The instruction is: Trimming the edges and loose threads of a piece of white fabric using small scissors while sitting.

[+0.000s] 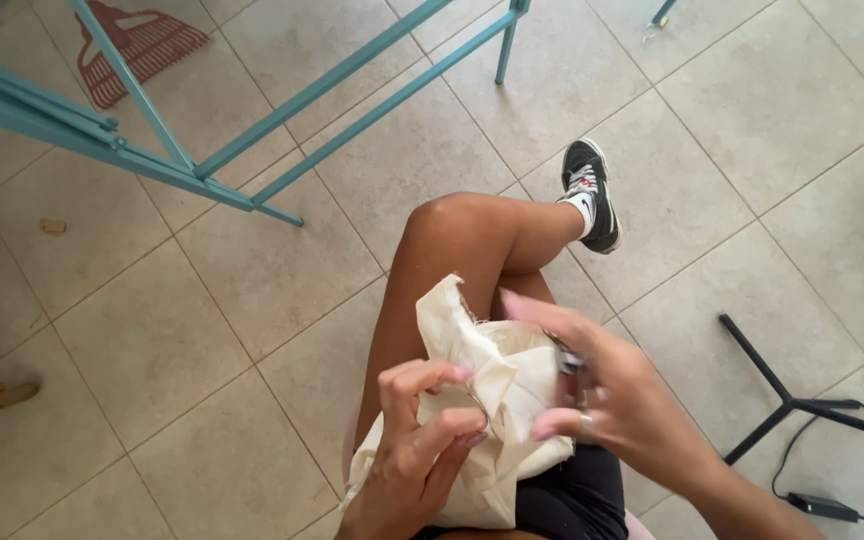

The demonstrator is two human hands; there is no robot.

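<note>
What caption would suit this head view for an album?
Seated person's left hand pinches cream cloth on the lap; blurred right hand beside it.

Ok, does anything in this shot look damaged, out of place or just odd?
The cream cloth on the lap has a frayed, ragged top edge, pinched by the left hand. The right hand is motion-blurred. On the tiled floor, a small crumb-like scrap lies loose and a black cable trails.
</note>
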